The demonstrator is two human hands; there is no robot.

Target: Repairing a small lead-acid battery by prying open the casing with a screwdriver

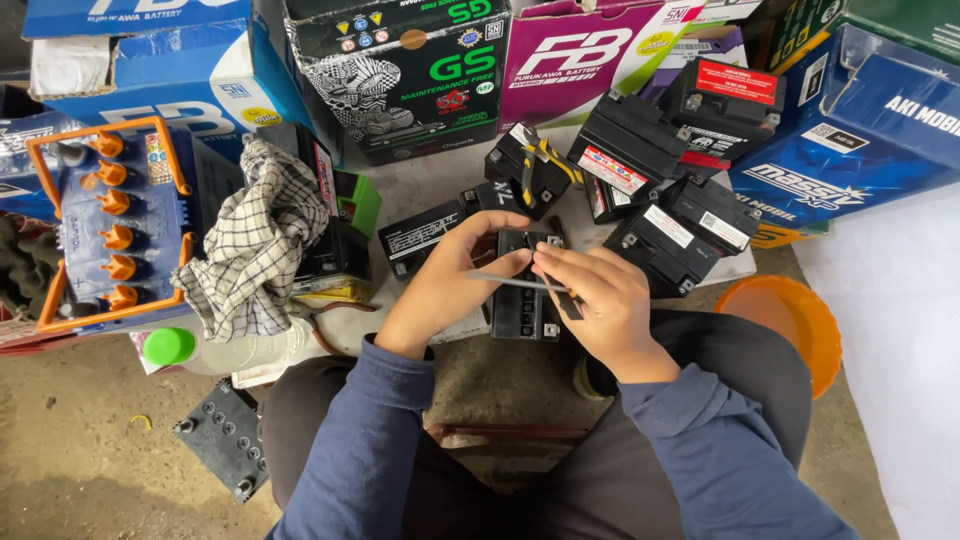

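Gripping a thin strip (510, 281) between them, the left hand (450, 280) and right hand (600, 300) are working over a small black battery (522, 300) on the floor; more batteries (690, 230) are lying beyond, an orange bowl (800, 320) at right.

Bare concrete floor (90, 440), dusty and stained. Directly on it: a cluster of small black batteries (660, 215) on a pale board (420, 185), a checked rag (255, 235) draped beside them, an orange bowl (795, 320) to the right, a dark flat battery (225, 435) lower left, cardboard boxes (400, 70) along the back.
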